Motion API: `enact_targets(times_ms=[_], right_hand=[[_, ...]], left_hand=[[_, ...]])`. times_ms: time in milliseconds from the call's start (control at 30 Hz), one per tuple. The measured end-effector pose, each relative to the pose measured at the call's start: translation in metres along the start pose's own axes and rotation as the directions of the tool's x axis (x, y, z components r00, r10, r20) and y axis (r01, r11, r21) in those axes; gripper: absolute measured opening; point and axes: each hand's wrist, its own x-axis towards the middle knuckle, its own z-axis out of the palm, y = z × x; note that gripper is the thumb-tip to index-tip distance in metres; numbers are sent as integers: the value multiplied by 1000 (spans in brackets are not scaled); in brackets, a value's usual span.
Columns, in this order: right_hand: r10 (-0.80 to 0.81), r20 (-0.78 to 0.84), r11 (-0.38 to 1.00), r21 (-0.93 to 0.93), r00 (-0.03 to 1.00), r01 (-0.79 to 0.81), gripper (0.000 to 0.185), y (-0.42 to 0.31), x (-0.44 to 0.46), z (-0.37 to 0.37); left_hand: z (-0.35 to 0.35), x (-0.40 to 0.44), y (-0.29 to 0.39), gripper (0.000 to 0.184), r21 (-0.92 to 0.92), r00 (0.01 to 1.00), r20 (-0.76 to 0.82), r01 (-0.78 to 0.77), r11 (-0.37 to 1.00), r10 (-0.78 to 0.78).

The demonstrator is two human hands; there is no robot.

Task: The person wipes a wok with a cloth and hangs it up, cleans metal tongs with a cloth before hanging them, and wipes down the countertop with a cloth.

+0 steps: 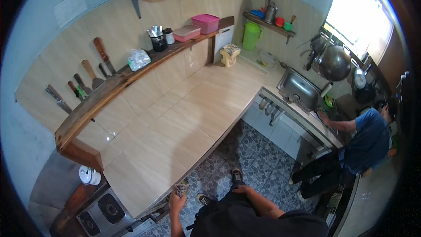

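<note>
My left hand (177, 201) is closed around a crumpled, checked cloth (182, 188), beside the front edge of the tiled counter (175, 125). A bit of yellow-green shows at the cloth's side. Lower right of it, my right hand (240, 189) is against my dark trouser leg. Its fingers are too small and partly hidden to make out, and I see nothing in it.
A two-burner stove (107, 210) stands at lower left. Knives hang above a wooden ledge (123, 77) bearing pink containers (205, 23). Another person (368, 136) leans at the counter by the steel sink (300, 88). Patterned floor tiles (258, 153) lie between us.
</note>
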Motion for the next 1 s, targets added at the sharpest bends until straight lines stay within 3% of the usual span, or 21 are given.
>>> enact_targets(times_ms=[67, 133, 167, 200, 233, 267, 367, 400, 433, 467, 533, 567, 600, 667, 733, 800, 833, 867, 900, 933, 1000], right_hand=[[47, -10, 998, 40, 999, -47, 74, 13, 17, -3], [76, 2, 996, 55, 997, -76, 71, 30, 45, -8], [-20, 6, 999, -36, 1000, 20, 75, 39, 54, -13], [114, 44, 993, -28, 992, -113, 75, 84, 157, 14], [108, 16, 994, -23, 994, -107, 76, 81, 128, -4], [101, -13, 995, -19, 995, -102, 77, 77, 95, -23], [99, -74, 988, 129, 992, -89, 65, 74, 19, -75], [-88, -268, 978, 161, 959, 135, 64, 96, 20, -74], [-268, -442, 930, 114, 856, 350, 63, 125, 34, -68], [46, -23, 914, 404, 999, -33, 64, 132, 59, -99], [13, -41, 989, 149, 999, -6, 49, 104, 0, -154], [-123, -118, 965, 219, 985, 147, 54, 111, 5, -166], [-249, -204, 914, 274, 947, 300, 58, 117, 11, -179], [-322, -220, 756, 526, 921, 390, 66, 83, -34, -215], [-487, -246, 490, 718, 838, 495, 75, 37, -127, -256], [-697, -269, 216, 805, 664, 553, 80, 18, -161, -275], [-674, -348, 111, 825, 652, 554, 72, 14, -162, -273], [-739, -288, 138, 821, 609, 555, 67, 18, -150, -276], [-796, -224, 163, 816, 563, 555, 62, 20, -138, -282], [-768, -300, 87, 826, 566, 557, 50, 5, -165, -288], [-732, -299, 208, 758, 612, 618, 50, 0, -163, -296]], left_hand=[[18, 3, -3, 48, 81, 996, 78, -36, 996, 30], [31, 4, 15, 53, 153, 1000, 24, 5, 988, -9], [36, 6, 22, 55, 180, 1000, 10, 21, 983, -23], [39, 8, 22, 56, 165, 997, 36, 67, 984, -73], [46, 20, 22, 58, 145, 992, 53, 105, 984, -114], [56, 32, -3, 56, 6, 980, 124, 155, 988, -154], [73, 48, 47, 55, -79, 989, 87, 129, 988, -122], [90, 57, 38, 55, -114, 995, 41, 99, 989, -95], [101, 66, 50, 56, -38, 998, 38, 60, 997, -59], [115, 77, 68, 57, 38, 999, 40, 26, 999, -27], [145, 95, 93, 63, 85, 997, 71, 4, 996, -11], [162, 108, 97, 65, 38, 992, 124, -19, 999, 14], [175, 115, 126, 65, 67, 991, 107, -84, 994, 76], [201, 121, 198, 63, 48, 982, 132, -139, 989, 132], [231, 126, 252, 57, -60, 974, 150, -162, 985, 169], [264, 127, 280, 51, -151, 964, 171, -177, 973, 202], [280, 129, 288, 48, -190, 957, 209, -162, 968, 201], [295, 130, 293, 44, -188, 936, 195, -258, 948, 294], [305, 130, 287, 45, -173, 936, 216, -244, 954, 279], [309, 132, 289, 46, -158, 935, 234, -234, 959, 267], [304, 134, 286, 56, -112, 951, 278, -109, 988, 137]])
